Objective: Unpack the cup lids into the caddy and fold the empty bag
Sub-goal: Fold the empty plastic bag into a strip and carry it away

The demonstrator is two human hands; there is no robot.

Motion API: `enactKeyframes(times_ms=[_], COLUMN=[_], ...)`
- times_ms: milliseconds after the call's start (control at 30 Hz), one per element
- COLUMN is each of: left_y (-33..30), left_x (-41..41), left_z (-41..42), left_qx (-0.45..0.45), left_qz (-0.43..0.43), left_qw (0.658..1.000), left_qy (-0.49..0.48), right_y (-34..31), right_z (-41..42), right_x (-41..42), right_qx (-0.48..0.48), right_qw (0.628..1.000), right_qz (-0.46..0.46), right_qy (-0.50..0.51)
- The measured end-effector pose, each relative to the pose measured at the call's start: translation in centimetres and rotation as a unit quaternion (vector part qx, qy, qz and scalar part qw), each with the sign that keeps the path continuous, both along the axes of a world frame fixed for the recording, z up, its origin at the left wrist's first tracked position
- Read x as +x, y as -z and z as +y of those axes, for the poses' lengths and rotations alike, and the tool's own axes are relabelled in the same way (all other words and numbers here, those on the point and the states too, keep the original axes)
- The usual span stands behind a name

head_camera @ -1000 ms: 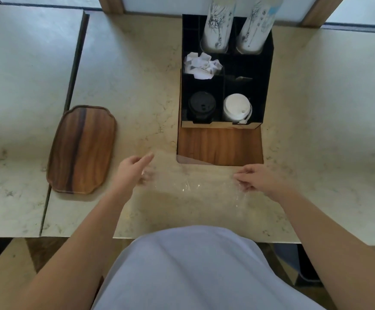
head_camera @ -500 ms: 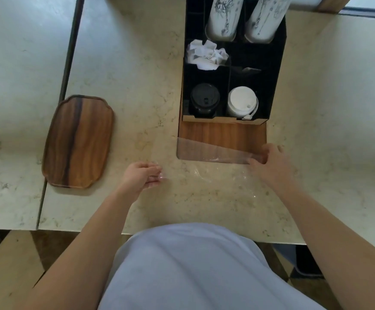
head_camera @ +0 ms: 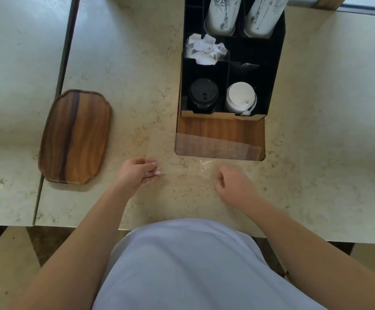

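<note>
Bag [head_camera: 204, 151], clear and flat, lies between the hands, long axis running left to right; left hand [head_camera: 140, 173] pinches its left edge, right hand [head_camera: 234, 183] curled on it, caddy [head_camera: 276, 63] beyond.

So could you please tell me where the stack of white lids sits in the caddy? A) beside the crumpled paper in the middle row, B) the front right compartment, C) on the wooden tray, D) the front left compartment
B: the white lids stand in the caddy's front right compartment, next to the black lids on their left.
</note>
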State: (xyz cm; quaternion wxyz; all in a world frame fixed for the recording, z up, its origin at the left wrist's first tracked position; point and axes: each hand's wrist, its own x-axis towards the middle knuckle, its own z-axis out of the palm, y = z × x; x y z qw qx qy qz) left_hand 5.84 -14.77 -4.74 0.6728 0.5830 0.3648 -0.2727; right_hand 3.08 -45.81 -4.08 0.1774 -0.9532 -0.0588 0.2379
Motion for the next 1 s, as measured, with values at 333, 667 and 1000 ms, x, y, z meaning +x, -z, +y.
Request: enactKeyframes(times_ms=[333,667,1000], left_y=[-1.1,-2.5,-3.5], left_x=[1.2,1.2,2.1], left_z=[1.0,1.6,1.3], left_qx=[0.05,0.136,0.191], left_qz=[-0.035,-0.069,-0.141], left_qw=[0.997,0.985,0.951], left_qy=[0.04,0.083,0.198], right_y=[-1.3,-4.7,-8.0], right_z=[0.4,1.2,9.6], right_x=[0.4,3.9,12.6], right_qx=[-0.021,-0.064,0.066], right_qw=[0.998,0.989,0.993], right_qz=[0.052,0.12,0.015], right_qy=[-0.03,-0.052,-0.096])
